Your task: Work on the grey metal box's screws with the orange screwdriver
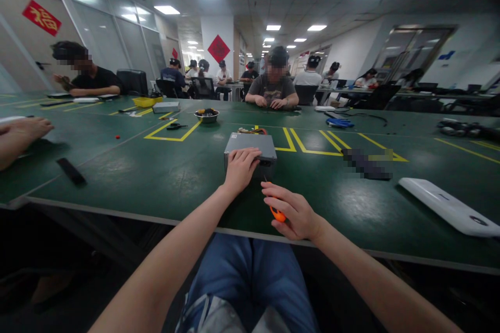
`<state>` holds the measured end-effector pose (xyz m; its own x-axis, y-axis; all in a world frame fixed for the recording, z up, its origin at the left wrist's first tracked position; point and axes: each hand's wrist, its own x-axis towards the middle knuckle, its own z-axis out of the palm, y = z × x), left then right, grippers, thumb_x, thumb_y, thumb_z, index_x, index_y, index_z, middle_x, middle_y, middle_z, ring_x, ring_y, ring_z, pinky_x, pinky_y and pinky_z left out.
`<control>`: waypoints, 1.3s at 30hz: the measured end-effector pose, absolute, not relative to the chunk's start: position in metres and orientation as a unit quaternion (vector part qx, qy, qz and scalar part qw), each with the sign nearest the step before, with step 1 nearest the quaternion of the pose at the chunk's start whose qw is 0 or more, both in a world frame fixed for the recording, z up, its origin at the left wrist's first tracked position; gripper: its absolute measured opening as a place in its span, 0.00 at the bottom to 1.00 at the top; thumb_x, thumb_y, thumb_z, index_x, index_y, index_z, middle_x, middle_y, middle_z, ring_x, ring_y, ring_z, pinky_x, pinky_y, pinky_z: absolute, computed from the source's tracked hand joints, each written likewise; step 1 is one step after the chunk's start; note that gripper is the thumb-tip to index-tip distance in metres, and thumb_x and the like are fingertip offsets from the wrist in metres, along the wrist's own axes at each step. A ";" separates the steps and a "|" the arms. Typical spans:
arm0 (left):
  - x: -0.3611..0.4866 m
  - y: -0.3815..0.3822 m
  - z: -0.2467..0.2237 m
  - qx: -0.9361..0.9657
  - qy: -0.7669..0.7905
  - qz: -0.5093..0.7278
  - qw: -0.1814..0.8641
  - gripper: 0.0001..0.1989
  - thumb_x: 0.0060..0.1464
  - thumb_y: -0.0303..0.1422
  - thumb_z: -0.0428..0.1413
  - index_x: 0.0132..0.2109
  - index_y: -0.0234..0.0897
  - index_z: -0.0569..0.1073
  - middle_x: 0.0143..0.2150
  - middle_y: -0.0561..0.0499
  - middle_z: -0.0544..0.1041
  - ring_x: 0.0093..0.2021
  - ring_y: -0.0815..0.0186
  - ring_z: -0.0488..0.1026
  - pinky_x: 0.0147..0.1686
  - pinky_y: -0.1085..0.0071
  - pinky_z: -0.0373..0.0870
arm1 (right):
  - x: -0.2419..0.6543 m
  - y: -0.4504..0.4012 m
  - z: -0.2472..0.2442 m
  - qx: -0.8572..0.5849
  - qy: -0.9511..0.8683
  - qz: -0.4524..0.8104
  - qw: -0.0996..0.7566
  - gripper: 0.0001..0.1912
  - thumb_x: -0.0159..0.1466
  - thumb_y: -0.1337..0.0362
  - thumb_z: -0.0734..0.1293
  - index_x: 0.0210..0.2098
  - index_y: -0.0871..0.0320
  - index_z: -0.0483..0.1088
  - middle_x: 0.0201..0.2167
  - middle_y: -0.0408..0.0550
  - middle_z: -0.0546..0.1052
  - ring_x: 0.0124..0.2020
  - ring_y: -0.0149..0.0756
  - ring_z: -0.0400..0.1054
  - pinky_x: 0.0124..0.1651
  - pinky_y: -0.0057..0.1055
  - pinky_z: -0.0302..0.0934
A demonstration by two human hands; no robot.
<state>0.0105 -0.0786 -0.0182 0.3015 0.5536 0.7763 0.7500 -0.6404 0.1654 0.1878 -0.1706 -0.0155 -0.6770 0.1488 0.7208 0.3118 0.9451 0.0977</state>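
Observation:
A grey metal box [250, 142] with a dark socket on its near side and coloured wires behind it sits on the green table. My left hand [241, 169] rests on the box's top and near edge, fingers spread over it, holding it against the table. To the right and nearer the table's front edge, my right hand [292, 212] has its fingers curled round an orange-handled tool [277, 214]. The tool's thin dark tip points toward the near side of the box, and the fingers hide part of the handle.
A metal bowl [207, 115] of small items stands beyond, near black scissors [175, 126]. Rightward lie a dark pixelated object [367, 164], blue gloves [339, 123] and a white device [449, 205]. A black strip [71, 171] and another person's hand [23, 138] are leftward. People sit opposite.

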 end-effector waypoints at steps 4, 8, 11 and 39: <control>0.010 -0.080 -0.018 -0.799 -0.409 -0.426 0.116 0.11 0.60 0.32 0.47 0.49 0.44 0.68 0.52 0.53 0.73 0.53 0.66 0.66 0.52 0.63 0.55 | 0.197 -0.171 -0.015 -0.137 -0.886 -0.134 0.421 0.18 0.61 0.63 0.59 0.49 0.62 0.61 0.44 0.58 0.70 0.53 0.48 0.64 0.47 0.44 0.68; 0.010 -0.080 -0.017 -0.799 -0.410 -0.426 0.113 0.11 0.60 0.32 0.47 0.48 0.44 0.68 0.52 0.53 0.73 0.54 0.66 0.66 0.52 0.64 0.55 | 0.201 -0.170 -0.015 -0.154 -0.869 -0.141 0.449 0.18 0.59 0.65 0.59 0.49 0.61 0.62 0.44 0.57 0.71 0.51 0.48 0.66 0.46 0.44 0.68; 0.010 -0.080 -0.017 -0.799 -0.410 -0.425 0.112 0.11 0.60 0.32 0.47 0.48 0.44 0.68 0.52 0.52 0.73 0.53 0.66 0.66 0.52 0.63 0.55 | 0.201 -0.169 -0.016 -0.154 -0.869 -0.146 0.448 0.18 0.59 0.65 0.59 0.48 0.61 0.62 0.43 0.56 0.71 0.51 0.47 0.67 0.46 0.44 0.69; 0.010 -0.080 -0.017 -0.797 -0.407 -0.433 0.105 0.10 0.60 0.32 0.47 0.48 0.44 0.68 0.52 0.53 0.73 0.53 0.67 0.66 0.52 0.64 0.54 | 0.200 -0.171 -0.015 -0.153 -0.875 -0.169 0.427 0.18 0.58 0.66 0.59 0.48 0.61 0.62 0.42 0.57 0.70 0.50 0.47 0.67 0.43 0.43 0.70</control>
